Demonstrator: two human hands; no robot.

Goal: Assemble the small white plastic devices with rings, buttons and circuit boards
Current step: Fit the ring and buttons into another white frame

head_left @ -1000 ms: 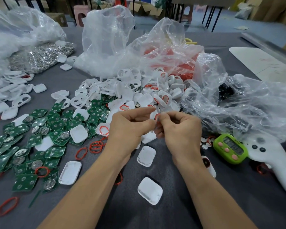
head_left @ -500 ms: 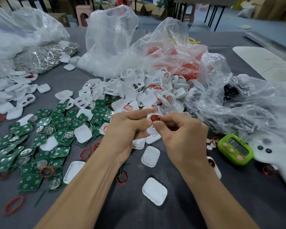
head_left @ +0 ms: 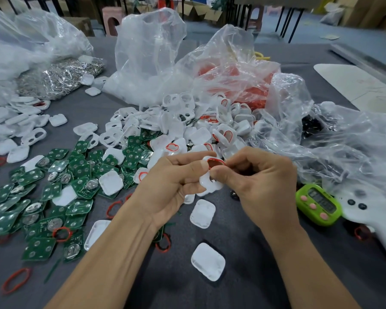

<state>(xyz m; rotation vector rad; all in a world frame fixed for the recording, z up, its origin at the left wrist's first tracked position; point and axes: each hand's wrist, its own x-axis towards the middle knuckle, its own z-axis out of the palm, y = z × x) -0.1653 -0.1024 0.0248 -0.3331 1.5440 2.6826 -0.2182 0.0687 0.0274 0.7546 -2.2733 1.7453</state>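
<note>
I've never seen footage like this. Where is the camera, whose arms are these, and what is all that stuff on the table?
There is no machine here. This is one picture from a wide-angle camera worn on a person's head, looking forward and down, so the two bare arms are that person's own. The left hand holds a small white shell. The right hand pinches a red ring at the shell's opening, apparently seating it. On the grey table lie green circuit boards on the left, a heap of white shells behind the hands, loose red rings, and clear plastic bags further back. A green timer sits to the right.
</note>
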